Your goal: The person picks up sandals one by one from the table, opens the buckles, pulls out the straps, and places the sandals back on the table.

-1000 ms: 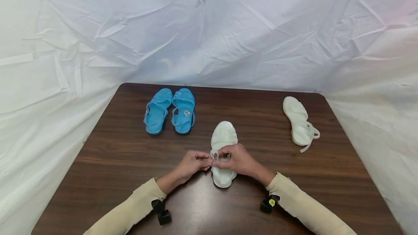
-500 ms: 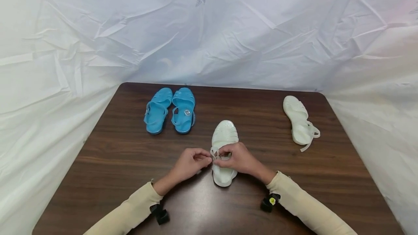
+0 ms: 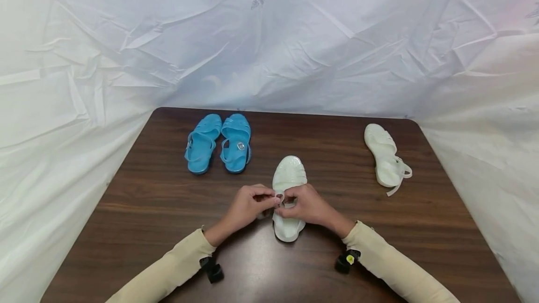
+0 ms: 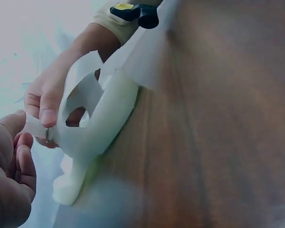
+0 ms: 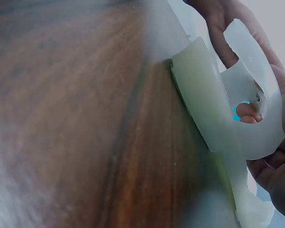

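Note:
A white jelly sandal [image 3: 289,172] lies on the table in the head view, its toe pointing away from me. My left hand [image 3: 248,207] pinches the free end of the sandal's ankle strap [image 4: 34,126] between thumb and fingers. From the other side my right hand [image 3: 310,207] grips the strap beside a small metal buckle [image 4: 48,135], thumb on top. The strap end runs up to the buckle, but whether it passes fully through is hidden by the fingers. In the right wrist view the sandal's heel part [image 5: 194,90] stands between camera and hands.
A pair of blue sandals [image 3: 200,153] sits at the back left of the brown table [image 3: 147,228]. Another white sandal [image 3: 383,153], its strap hanging loose, lies at the back right. White sheeting [image 3: 269,60] hangs behind the table.
My left hand has moved slightly right and up, its fingertips now over the sandal's strap and closer to the right fingers. The right hand keeps its hold, and the sandal stays in place.

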The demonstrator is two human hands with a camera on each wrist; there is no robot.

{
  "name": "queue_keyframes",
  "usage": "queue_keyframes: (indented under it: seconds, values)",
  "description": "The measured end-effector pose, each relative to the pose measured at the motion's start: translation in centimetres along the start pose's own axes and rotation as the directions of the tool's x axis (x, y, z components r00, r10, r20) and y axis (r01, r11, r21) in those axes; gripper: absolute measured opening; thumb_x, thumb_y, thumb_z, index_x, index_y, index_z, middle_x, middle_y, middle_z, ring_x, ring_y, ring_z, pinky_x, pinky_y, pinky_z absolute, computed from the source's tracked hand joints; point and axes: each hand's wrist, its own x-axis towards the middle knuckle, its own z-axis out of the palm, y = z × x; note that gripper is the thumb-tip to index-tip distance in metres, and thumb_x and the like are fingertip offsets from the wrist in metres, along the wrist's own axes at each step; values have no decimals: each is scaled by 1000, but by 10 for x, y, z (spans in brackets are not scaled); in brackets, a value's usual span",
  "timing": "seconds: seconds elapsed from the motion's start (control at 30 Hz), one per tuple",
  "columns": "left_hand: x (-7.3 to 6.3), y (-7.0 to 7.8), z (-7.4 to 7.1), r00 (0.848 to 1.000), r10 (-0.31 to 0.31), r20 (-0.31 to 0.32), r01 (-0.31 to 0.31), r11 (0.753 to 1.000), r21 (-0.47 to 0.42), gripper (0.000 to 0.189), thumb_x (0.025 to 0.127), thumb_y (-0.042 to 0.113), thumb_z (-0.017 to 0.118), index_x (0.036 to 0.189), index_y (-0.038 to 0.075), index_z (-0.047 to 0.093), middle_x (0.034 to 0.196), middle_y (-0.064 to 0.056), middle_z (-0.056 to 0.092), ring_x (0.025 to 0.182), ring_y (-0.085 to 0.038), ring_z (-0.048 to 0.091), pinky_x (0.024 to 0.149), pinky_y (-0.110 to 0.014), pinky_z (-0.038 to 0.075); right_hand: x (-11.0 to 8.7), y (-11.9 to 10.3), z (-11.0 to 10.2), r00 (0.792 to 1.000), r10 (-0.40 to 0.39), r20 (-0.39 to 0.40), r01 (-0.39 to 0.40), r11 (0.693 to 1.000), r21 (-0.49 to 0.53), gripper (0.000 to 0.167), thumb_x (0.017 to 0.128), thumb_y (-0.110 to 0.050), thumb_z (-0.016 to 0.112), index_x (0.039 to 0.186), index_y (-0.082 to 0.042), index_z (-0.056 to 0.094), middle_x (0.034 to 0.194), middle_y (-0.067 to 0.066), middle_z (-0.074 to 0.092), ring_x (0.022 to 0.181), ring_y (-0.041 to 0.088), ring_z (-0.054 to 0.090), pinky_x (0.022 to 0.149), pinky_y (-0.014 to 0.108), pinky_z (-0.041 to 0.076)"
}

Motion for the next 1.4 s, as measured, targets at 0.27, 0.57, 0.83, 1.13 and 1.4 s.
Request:
queue_keyframes:
  seconds: [0.27,0.57,0.83,1.13,1.4]
  values:
    - [5,10,-24,999,36,32,-39,996,79,10,91,24,80,98,17,80,90,6,71,78,-9,66,69,-26,57,-3,4,-1,1000,19,6,-19,1000,21,12,84,-23,85,80,-21,74,74,-19,66,68,-4,55,61,19,50]
    - [-10,2,-48,989,-40,144,11,982,191,14,92,29,78,97,16,81,86,10,69,77,-8,64,69,-26,56,-3,3,-7,997,68,41,-70,997,42,10,87,-28,84,92,-21,79,80,-18,71,74,-1,62,69,23,55]
    - [-16,-8,-52,977,-88,192,40,970,240,12,93,30,77,98,20,81,83,12,68,72,-8,62,62,-25,54,-5,3,-18,994,85,72,-88,995,39,18,91,-31,80,104,-19,79,86,-16,71,77,1,64,69,25,56]
    - [-6,-2,-35,981,-75,181,30,971,237,30,93,38,77,112,15,77,93,11,72,82,-4,66,73,-25,56,-13,4,-30,993,94,70,-96,995,25,19,92,-26,78,107,-14,78,88,-12,73,78,2,67,70,27,58]
    - [9,11,-6,977,-101,189,57,973,224,34,92,43,75,112,17,75,94,9,71,84,-6,64,76,-28,55,-18,4,-28,992,92,88,-93,996,8,23,97,-32,73,111,-15,77,89,-12,73,79,2,66,70,26,57]
